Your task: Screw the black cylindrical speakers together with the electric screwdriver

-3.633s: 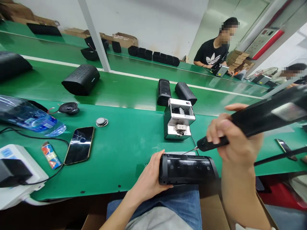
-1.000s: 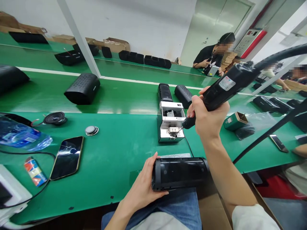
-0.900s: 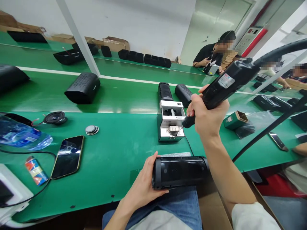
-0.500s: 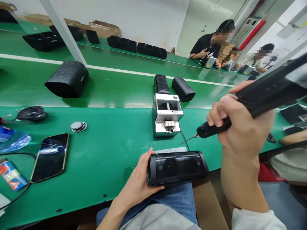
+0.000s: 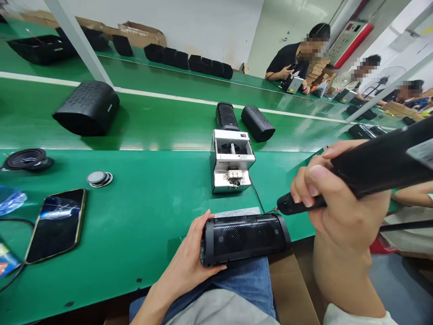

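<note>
Left hand [image 5: 189,253] grips speaker [image 5: 248,239] at 9 o'clock; right hand [image 5: 341,194] grips screwdriver [image 5: 382,162], bit [image 5: 270,211] at speaker's 1 o'clock edge. Edge work appears unfinished; completed portion unclear.

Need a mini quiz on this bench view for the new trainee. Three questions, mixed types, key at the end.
1. True or false: the left hand grips the black speaker by its right end.

2. Multiple choice: which tool is in the right hand?
A) soldering iron
B) electric screwdriver
C) pliers

3. Fill in the blank: from the wearer's viewpoint, the smartphone lies to the ____ of the silver screw feeder.

Key: 1. False; 2. B; 3. left
</note>
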### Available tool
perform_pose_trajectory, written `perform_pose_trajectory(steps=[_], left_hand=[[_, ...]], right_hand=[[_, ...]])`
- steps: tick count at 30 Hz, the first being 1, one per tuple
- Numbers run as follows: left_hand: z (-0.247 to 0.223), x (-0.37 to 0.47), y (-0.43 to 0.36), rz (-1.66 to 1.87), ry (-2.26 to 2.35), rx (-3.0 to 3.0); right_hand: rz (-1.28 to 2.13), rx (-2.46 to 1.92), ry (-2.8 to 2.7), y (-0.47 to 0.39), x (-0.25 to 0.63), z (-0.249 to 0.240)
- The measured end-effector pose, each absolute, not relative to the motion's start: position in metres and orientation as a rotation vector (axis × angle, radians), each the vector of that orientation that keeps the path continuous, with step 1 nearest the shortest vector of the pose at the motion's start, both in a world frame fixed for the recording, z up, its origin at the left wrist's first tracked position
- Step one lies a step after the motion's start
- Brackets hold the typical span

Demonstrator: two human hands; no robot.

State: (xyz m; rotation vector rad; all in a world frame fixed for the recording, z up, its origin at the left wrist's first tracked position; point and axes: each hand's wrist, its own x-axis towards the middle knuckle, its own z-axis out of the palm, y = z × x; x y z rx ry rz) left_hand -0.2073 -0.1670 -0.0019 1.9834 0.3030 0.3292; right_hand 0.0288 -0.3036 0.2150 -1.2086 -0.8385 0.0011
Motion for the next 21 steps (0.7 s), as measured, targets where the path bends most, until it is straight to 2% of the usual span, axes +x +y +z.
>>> perform_pose_trajectory(steps=[6,21], left_hand=[[0.003,-0.209,-0.168,0.319,0.340,1.968],[0.005,-0.208,-0.169,0.303,0.380,1.953]], right_hand=[[0.038,-1.185,-0.861,-0.307,0.020,0.181],[0.073,-1.137,-0.893,-0.303,0.024,0.175]])
